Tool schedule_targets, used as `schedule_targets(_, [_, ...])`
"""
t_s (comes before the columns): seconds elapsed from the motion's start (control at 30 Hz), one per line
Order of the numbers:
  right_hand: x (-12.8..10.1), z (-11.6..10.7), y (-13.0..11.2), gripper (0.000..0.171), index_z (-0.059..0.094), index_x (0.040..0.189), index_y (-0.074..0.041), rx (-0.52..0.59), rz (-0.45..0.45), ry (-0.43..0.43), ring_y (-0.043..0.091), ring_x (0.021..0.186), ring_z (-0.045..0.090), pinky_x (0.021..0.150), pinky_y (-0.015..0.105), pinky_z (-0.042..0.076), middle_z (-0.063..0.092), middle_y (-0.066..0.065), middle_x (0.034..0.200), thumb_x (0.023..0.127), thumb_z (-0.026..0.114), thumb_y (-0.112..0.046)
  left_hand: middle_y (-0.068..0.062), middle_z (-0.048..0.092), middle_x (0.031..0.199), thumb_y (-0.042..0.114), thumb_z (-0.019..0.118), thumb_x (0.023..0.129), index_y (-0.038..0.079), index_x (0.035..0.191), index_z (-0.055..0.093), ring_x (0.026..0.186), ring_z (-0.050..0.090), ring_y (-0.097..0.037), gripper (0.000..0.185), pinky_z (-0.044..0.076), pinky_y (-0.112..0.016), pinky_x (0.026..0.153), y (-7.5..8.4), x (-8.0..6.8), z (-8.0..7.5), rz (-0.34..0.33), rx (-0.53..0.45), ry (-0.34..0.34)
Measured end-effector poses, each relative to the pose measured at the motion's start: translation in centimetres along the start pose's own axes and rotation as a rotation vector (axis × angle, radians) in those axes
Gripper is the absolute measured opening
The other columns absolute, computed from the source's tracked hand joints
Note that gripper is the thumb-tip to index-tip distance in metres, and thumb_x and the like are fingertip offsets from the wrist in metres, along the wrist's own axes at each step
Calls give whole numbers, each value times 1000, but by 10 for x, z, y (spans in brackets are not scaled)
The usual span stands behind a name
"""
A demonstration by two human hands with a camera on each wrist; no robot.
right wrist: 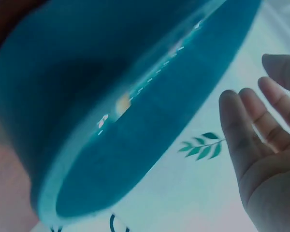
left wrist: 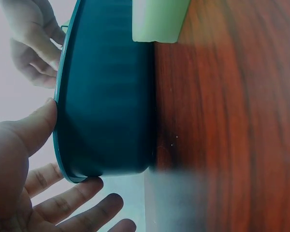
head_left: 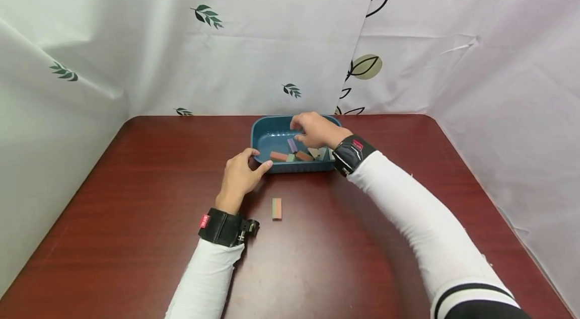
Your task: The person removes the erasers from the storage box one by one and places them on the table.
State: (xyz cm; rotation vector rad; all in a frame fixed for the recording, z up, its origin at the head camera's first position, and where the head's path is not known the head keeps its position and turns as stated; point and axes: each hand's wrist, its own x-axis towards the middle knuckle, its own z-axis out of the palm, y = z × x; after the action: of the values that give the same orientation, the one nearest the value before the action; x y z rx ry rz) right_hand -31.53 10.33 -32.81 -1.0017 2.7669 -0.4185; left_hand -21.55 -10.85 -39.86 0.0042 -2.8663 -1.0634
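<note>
A dark blue plastic basin stands at the far side of the table, with several small coloured blocks inside. Among them are a purple block, an orange block and a brown-orange block. My left hand holds the basin's near left corner, thumb on the front rim and fingers at the side. Over the basin hovers my right hand, its fingers loosely bent and nothing seen between them. An orange block with a green side lies on the table in front of the basin.
The reddish-brown wooden table reaches back to a white curtain printed with leaves. Black bands are strapped round both wrists. Past the basin's right front corner, the right forearm crosses above the table.
</note>
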Motion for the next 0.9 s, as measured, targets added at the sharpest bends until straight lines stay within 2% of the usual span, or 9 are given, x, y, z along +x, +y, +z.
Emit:
schedule_targets(0.2, [18, 0, 12, 29, 58, 124, -3, -147, -19, -140, 28, 108, 57, 90, 40, 47, 59, 15, 118, 96, 61, -12, -15, 62, 115, 44, 66, 91, 10, 127, 59, 103, 56, -32, 50, 47, -46, 84, -1, -1, 2, -4, -6, 8])
schedule_targets(0.43, [35, 7, 20, 36, 59, 126, -7, -294, -48, -237, 24, 110, 57, 91, 38, 47, 60, 10, 120, 93, 67, -19, -16, 62, 118, 42, 68, 90, 8, 126, 59, 103, 57, -33, 50, 48, -47, 83, -1, -3, 2, 17, -6, 20])
schedule_targets(0.67, [49, 12, 15, 47, 57, 132, -10, -347, -72, -365, 23, 116, 56, 95, 36, 46, 59, 9, 128, 89, 72, -22, -15, 62, 119, 43, 68, 90, 10, 126, 60, 104, 58, -33, 50, 48, -47, 83, -4, -4, 3, 4, -10, 17])
schedule_targets(0.77, [52, 13, 13, 49, 57, 133, -11, -364, -78, -398, 21, 113, 58, 93, 35, 48, 60, 8, 125, 89, 73, -25, -15, 62, 122, 44, 68, 90, 10, 126, 60, 106, 58, -33, 50, 48, -47, 84, -3, -4, 3, 2, -15, 16])
schedule_targets(0.9, [54, 14, 10, 42, 61, 127, -10, -338, -112, -413, 19, 108, 59, 91, 34, 48, 64, 4, 118, 89, 73, -25, -15, 62, 121, 43, 69, 90, 10, 126, 60, 105, 58, -32, 50, 48, -47, 83, -2, -3, 2, 1, -16, 22])
